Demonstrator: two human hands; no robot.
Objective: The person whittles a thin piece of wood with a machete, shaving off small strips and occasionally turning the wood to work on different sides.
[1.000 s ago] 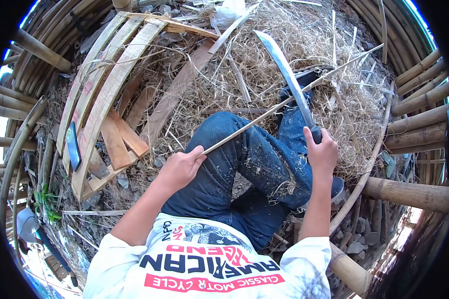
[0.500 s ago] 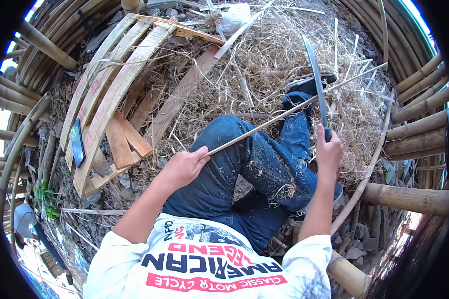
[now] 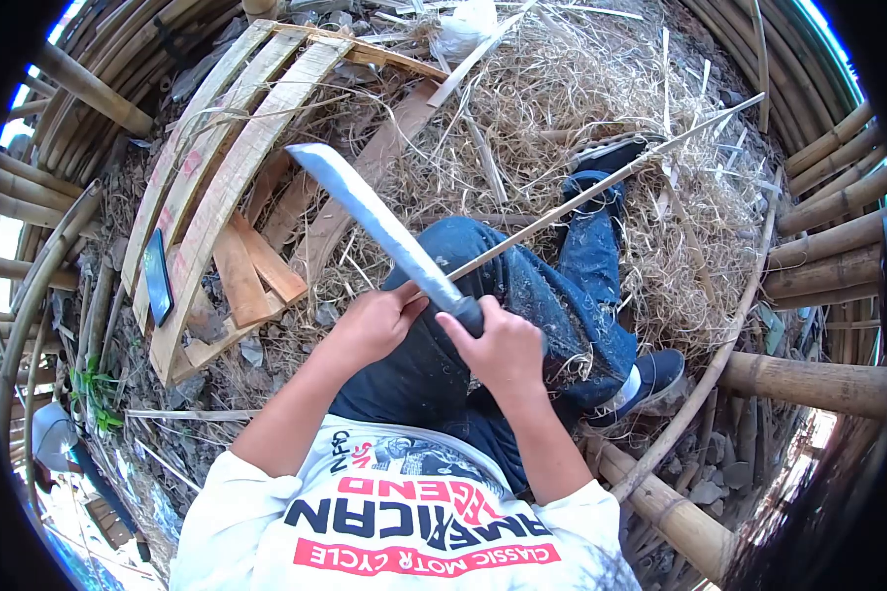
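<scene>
In my right hand (image 3: 498, 345) is the black handle of a machete (image 3: 375, 217), its broad steel blade slanting up and to the left across my lap. My left hand (image 3: 373, 325) pinches the near end of a long thin bamboo strip (image 3: 572, 203), which runs away to the upper right over my knee and past my shoe. The lower part of the blade crosses over the strip close to my left fingers. Both hands are closed and near each other above my jeans (image 3: 562, 305), which are dusted with shavings.
Curly shavings (image 3: 552, 94) cover the ground ahead. To the left lies a slatted wooden pallet piece (image 3: 217, 187) with a phone (image 3: 156, 278) on it. A white plastic bag (image 3: 463, 30) sits at the top. Bamboo poles (image 3: 808, 386) enclose the space at both sides.
My right hand has swung the machete from the far right of the strip leftward to beside my left hand. The left hand keeps its grip; my legs have shifted slightly.
</scene>
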